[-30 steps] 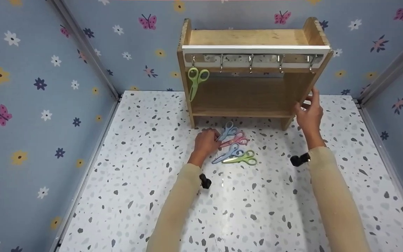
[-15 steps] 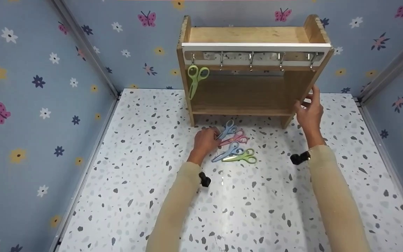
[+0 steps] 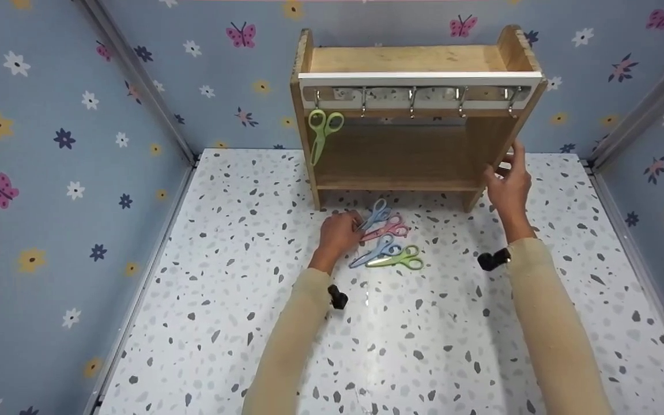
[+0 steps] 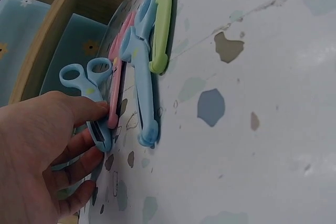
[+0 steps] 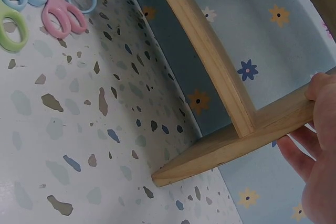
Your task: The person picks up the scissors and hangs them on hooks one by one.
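My left hand (image 3: 338,233) pinches the blade end of a pair of light blue scissors (image 4: 90,88) between thumb and fingers; the scissors lie at or just above the table. Close beside them are pink scissors (image 3: 388,229), a second blue pair (image 4: 140,61) and green scissors (image 3: 404,259), all on the table. My right hand (image 3: 509,193) grips the right side panel of a wooden rack (image 5: 231,150), thumb on one face and fingers on the other. Another green pair of scissors (image 3: 321,135) hangs from the rack's leftmost hook.
Across the rack's front runs a white rail (image 3: 424,76) with several metal hooks (image 3: 412,104). The rack stands at the back of a speckled table (image 3: 222,323). Flowered panels (image 3: 67,219) enclose the table at the left, back and right.
Both hands hold their places, the left on the blue scissors and the right on the rack. Only a slight shift of the head view shows.
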Motion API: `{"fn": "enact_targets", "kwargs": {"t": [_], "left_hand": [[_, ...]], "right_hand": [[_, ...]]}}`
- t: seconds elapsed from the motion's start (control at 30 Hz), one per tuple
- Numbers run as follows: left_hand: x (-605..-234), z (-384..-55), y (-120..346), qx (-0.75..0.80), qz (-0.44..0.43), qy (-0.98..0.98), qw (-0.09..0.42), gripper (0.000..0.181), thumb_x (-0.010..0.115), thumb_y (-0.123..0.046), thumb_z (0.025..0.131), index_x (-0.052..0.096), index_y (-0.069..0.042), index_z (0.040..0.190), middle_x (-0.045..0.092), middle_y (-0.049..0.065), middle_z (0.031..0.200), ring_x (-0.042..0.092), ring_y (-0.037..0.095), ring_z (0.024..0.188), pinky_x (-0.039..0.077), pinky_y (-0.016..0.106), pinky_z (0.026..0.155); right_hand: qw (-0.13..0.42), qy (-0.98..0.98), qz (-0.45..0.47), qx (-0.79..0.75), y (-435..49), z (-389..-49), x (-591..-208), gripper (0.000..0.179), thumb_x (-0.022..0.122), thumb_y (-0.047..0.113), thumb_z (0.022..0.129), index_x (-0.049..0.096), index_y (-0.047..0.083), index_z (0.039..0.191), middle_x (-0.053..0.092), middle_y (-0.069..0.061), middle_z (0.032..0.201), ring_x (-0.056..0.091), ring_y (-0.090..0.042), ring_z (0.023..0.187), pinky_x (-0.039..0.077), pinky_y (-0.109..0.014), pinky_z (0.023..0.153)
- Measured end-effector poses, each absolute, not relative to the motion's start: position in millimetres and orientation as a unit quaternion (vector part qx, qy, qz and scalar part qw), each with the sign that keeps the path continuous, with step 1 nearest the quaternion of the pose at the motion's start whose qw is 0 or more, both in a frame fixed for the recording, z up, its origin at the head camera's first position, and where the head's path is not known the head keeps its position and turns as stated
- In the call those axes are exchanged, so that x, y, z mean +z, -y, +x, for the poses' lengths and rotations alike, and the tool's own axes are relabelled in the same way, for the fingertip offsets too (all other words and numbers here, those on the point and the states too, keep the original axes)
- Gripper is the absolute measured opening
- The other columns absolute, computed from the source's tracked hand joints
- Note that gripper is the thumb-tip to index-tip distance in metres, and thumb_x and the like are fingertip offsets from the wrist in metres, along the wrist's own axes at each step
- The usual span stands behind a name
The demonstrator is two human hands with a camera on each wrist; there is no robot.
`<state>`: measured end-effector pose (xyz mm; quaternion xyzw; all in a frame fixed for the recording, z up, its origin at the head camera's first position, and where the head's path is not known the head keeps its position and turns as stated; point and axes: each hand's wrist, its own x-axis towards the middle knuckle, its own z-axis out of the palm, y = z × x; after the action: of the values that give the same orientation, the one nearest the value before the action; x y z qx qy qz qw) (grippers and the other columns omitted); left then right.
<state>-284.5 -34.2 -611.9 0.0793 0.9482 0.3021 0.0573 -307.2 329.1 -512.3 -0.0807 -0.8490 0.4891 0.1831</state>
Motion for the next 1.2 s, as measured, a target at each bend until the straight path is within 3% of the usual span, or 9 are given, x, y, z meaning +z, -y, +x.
{"fn": "enact_targets", "kwargs": {"t": [0.37,0.67,0.9,1.07,1.2], "left_hand": [[-655,-307,45,0.324,0.115,-0.939,0.026,0.019,0.078,-0.026,0.103,0.083,-0.014,0.118,0.088,0.004,0.102,0.08,0.029,0.102,0.059,0.052,0.1],[-648,-305,44,0.329,0.104,-0.938,0.043,0.021,0.079,-0.025,0.104,0.082,-0.012,0.121,0.087,0.005,0.106,0.078,0.028,0.104,0.058,0.051,0.102],[-633,-296,42,0.324,0.091,-0.941,0.048,0.021,0.078,-0.025,0.105,0.081,-0.013,0.122,0.086,0.005,0.108,0.076,0.024,0.1,0.057,0.045,0.095],[-614,-285,41,0.324,0.096,-0.94,0.052,0.02,0.077,-0.019,0.106,0.081,-0.009,0.123,0.084,0.009,0.109,0.074,0.027,0.101,0.058,0.049,0.096],[-624,-288,43,0.33,0.115,-0.936,0.029,0.016,0.076,-0.018,0.105,0.081,-0.01,0.117,0.085,0.008,0.102,0.075,0.024,0.092,0.059,0.046,0.089]], "right_hand": [[0.209,0.849,-0.061,0.482,-328,-308,-518,0.073,0.059,0.009,0.11,0.035,0.033,0.175,0.066,-0.023,0.155,0.074,-0.044,0.138,0.059,-0.061,0.116],[0.194,0.848,-0.077,0.488,-327,-308,-514,0.074,0.06,0.009,0.11,0.035,0.038,0.174,0.064,-0.02,0.16,0.072,-0.042,0.14,0.059,-0.058,0.117],[0.19,0.85,-0.076,0.486,-328,-308,-513,0.076,0.061,0.009,0.111,0.032,0.038,0.175,0.062,-0.018,0.163,0.069,-0.04,0.145,0.057,-0.056,0.121],[0.19,0.849,-0.074,0.487,-328,-309,-513,0.075,0.06,0.009,0.111,0.033,0.037,0.175,0.062,-0.02,0.161,0.069,-0.041,0.144,0.057,-0.056,0.12],[0.201,0.852,-0.07,0.478,-329,-309,-514,0.073,0.06,0.009,0.11,0.035,0.033,0.174,0.065,-0.022,0.156,0.072,-0.043,0.141,0.058,-0.059,0.118]]}}
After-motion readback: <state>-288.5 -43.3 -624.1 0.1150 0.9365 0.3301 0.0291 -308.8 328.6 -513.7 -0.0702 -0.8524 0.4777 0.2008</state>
